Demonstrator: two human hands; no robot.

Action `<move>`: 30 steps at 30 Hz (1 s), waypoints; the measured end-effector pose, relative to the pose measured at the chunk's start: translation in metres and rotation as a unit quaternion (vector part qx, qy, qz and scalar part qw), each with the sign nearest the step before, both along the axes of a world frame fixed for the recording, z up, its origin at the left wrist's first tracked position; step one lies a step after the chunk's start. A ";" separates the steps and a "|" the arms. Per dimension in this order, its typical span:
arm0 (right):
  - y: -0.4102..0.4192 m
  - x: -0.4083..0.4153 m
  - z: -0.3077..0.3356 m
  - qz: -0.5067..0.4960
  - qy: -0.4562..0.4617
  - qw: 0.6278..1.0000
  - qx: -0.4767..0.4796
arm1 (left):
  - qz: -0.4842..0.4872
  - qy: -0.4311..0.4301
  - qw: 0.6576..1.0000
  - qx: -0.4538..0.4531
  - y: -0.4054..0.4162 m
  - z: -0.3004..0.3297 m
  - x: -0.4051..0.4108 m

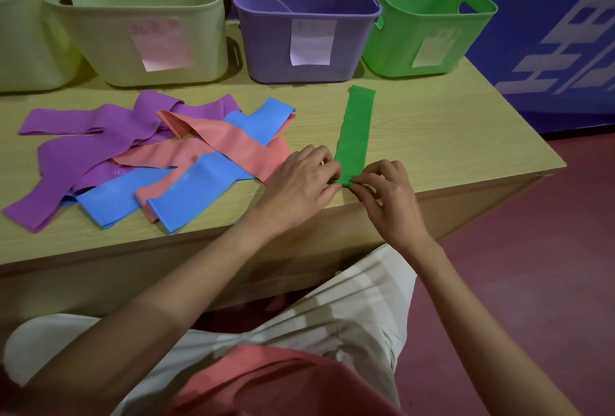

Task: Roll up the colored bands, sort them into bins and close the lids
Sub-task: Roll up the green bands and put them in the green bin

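Green band (355,129), one, lies flat on worktop (449,136), its near end pinched by fingers of left hand (301,179) and right hand (389,196). At 12 o'clock: purple bin (299,33) and green bin (429,29), lids off. At 9 o'clock: pile of bands (149,156).

From my feed I see a pale wood-grain worktop (442,136) with a boxy front panel below its near edge. Behind it stands a blue wall panel (549,33) with large white graphics. The floor (519,266) is dull maroon, and the light is dim and even
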State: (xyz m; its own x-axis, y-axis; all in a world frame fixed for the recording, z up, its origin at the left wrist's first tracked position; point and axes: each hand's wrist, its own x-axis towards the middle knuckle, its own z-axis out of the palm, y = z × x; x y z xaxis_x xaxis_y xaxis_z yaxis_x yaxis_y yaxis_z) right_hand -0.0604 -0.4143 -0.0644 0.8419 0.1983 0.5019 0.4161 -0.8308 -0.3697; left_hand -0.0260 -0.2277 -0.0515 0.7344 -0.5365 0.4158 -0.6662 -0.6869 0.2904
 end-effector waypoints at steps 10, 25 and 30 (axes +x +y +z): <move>-0.002 0.003 0.000 0.006 0.005 1.000 -0.001 | -0.021 0.005 1.000 -0.003 -0.001 0.001 0.007; 0.000 0.002 -0.006 0.000 0.001 1.000 0.019 | -0.059 -0.016 0.998 -0.008 0.000 -0.002 0.015; -0.004 0.009 -0.003 0.008 0.028 1.000 0.009 | -0.037 0.025 0.998 -0.041 -0.003 -0.001 0.014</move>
